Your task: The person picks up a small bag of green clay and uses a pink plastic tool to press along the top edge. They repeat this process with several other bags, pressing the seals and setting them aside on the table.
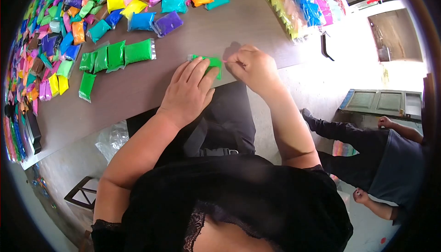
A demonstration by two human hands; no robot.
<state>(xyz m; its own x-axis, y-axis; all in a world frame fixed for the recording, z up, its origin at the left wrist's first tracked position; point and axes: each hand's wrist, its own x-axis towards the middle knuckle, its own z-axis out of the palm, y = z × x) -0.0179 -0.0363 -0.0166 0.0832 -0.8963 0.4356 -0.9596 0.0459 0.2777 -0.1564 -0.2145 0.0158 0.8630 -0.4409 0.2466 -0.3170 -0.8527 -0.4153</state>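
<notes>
My left hand (190,84) lies over a green packet (214,62) near the table's front edge, its fingers pressed together on top of it. Just to the right of that packet, my right hand (250,66) is closed in a pinch. A thin pinkish thing shows at its fingertips, too small to name. Left of my hands, several green packets (116,54) lie side by side in a row, with one more green packet (86,85) below the row's left end.
Many coloured packets (76,29) are heaped on the table (138,86) at the left and top. Rows of joined packets (298,4) lie at the top right. Another person (381,155) stands at the right. A clear plastic bag (112,138) is below the table edge.
</notes>
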